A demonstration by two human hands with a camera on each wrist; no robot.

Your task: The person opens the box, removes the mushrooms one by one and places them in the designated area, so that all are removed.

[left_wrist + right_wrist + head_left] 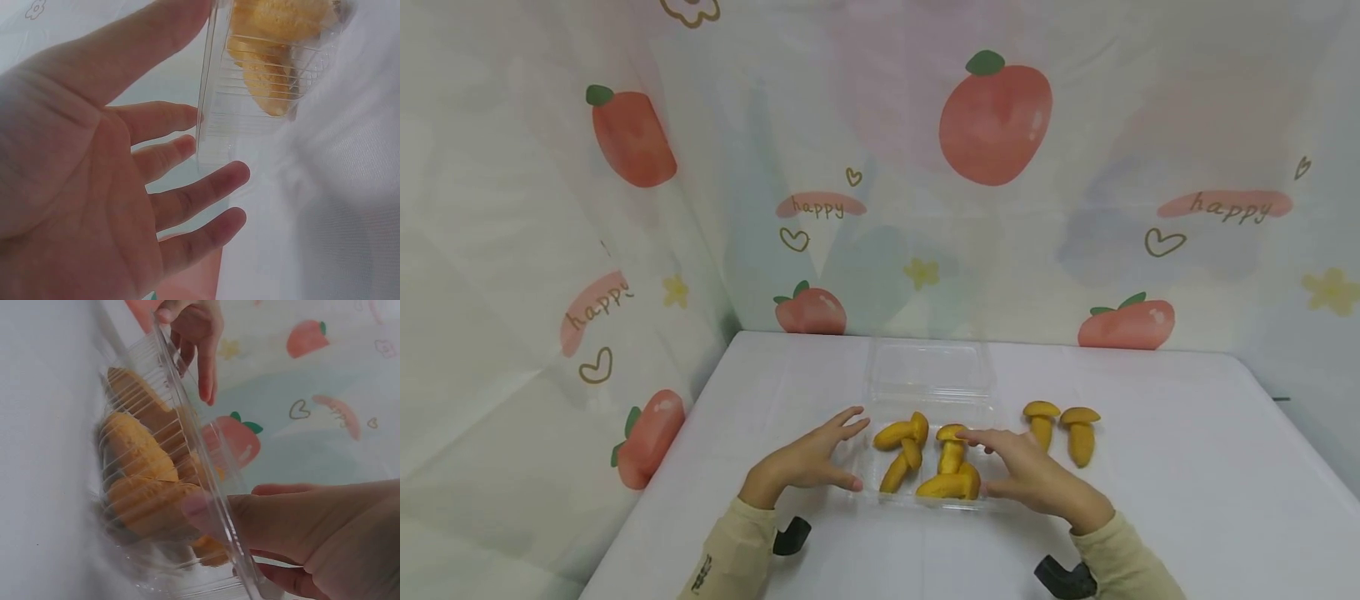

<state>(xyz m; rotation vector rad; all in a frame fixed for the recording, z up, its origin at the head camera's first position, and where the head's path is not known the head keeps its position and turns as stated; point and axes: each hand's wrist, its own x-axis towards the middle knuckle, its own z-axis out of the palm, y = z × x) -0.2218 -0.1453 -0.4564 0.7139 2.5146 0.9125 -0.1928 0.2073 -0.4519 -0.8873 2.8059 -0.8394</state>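
Observation:
A clear plastic clamshell box (925,502) stands on the table with its lid (928,369) laid back. Yellow-brown toy mushrooms lie inside: one pair on the left with an upper mushroom (901,432), another on the right with a lower mushroom (949,484). My left hand (808,457) is spread beside the box's left end; in the left wrist view its fingers (200,187) are extended near the rim. My right hand (1033,475) reaches over the right end, fingers stretched toward the upright mushroom (951,454). Its thumb (212,515) lies against the box's rim.
Two more toy mushrooms, a left one (1041,423) and a right one (1080,435), lie on the white table (1187,467) right of the box. A fruit-printed curtain (887,250) closes off the back and left side.

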